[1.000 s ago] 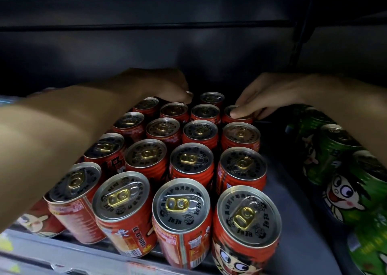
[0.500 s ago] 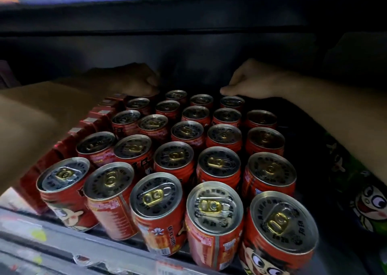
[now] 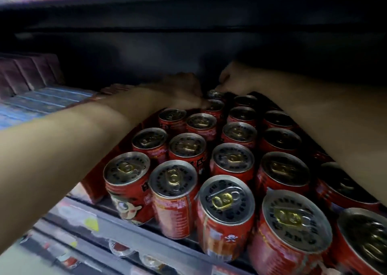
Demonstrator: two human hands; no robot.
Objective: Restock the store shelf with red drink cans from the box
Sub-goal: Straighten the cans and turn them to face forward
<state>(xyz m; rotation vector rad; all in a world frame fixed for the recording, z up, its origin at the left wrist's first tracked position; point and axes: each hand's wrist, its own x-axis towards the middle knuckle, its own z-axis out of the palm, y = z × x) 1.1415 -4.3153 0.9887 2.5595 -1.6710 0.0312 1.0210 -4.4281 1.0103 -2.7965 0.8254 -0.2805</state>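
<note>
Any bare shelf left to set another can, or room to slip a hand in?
None visible. The red cans stand packed top to top from the shelf lip to the back, where the left hand and right hand work. Red cartons flank their left side. Only overhead clearance lets a hand pass.

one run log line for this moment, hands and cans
stage: arranging back row | left hand: on rear red cans | right hand: at rearmost can | grip: unclear | shelf: cans upright in rows
</note>
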